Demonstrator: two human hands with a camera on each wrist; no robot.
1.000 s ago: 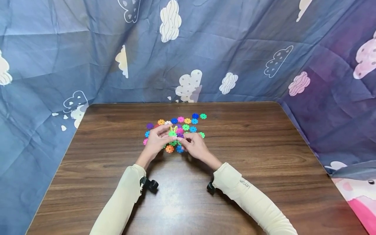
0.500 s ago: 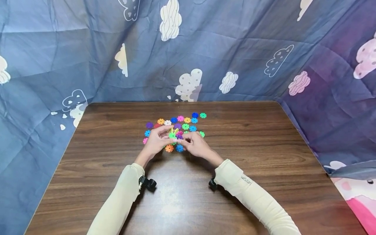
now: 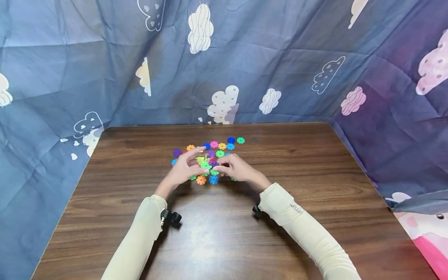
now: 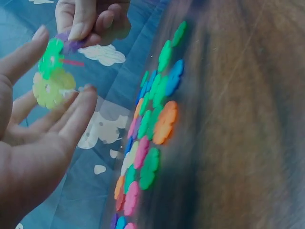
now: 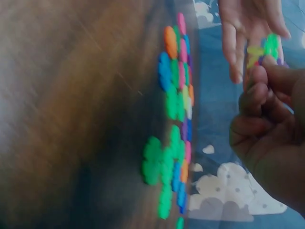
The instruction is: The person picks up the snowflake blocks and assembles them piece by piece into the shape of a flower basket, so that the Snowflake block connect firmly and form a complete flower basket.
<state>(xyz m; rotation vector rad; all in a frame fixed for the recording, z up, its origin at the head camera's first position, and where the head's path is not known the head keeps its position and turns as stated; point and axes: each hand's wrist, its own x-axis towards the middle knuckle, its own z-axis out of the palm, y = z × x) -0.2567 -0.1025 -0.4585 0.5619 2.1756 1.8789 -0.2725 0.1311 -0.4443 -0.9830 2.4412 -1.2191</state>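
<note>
Backdrop: blue cloth [image 3: 287, 35] printed with clouds hangs behind the worktop [image 3: 315, 163]. Your work sits well inside the worktop's side edges, presumably so that nothing slips off. Your sleeved forearms reach in from the near side; the stretch of worktop between them affords room to draw back.

Left hand [image 3: 182, 167]: fingers extended, thumb apart, around the piece; no firm grip observed. Whether its fingertips touch the discs cannot be told. Right hand [image 3: 238, 168]: your grip is closed, thumb and fingers pinching the purple disc [image 4: 70, 46].

Loose discs [image 3: 222, 146] lie flat beneath and beyond your hands, probably spread so each can be picked singly.

The piece, raised above the worktop between your hands, appears joined: purple disc, green disc [image 4: 47, 62], yellow disc [image 4: 47, 90] and a pink disc [image 4: 72, 62], seen edge-on. You likely pinch one end to leave the other notched edges exposed. Clearance beside the yellow disc looks tight; upward there seems more.
</note>
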